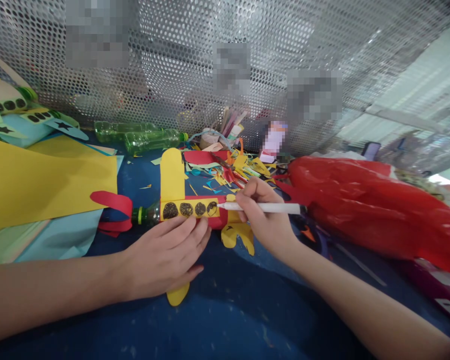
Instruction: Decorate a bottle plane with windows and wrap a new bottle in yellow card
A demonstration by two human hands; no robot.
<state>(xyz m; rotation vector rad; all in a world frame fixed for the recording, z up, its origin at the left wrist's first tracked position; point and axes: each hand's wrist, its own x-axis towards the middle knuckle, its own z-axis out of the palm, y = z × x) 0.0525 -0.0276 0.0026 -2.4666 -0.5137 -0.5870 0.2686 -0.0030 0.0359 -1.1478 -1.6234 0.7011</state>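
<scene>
A plastic bottle wrapped in red paper (222, 220) lies on its side, made up like an airplane with yellow paper wings (172, 172) and a red paper propeller (114, 201) at its green neck. Along it runs a yellow strip (190, 208) with several round black marks. My left hand (176, 252) rests on the bottle with fingers stretched, steadying its near side. In my right hand (264, 212) is a white marker (279, 207), pinched between thumb and fingers. Its tip touches the rightmost circle, which is only partly black.
Yellow paper sheets (52, 185) cover the left side, with finished-looking paper-decked bottles (22, 117) behind. Green bottles (153, 137) lie at the back near paper scraps (225, 172), scissors (232, 170) and a phone (273, 142). A red plastic bag (371, 205) bulges at right.
</scene>
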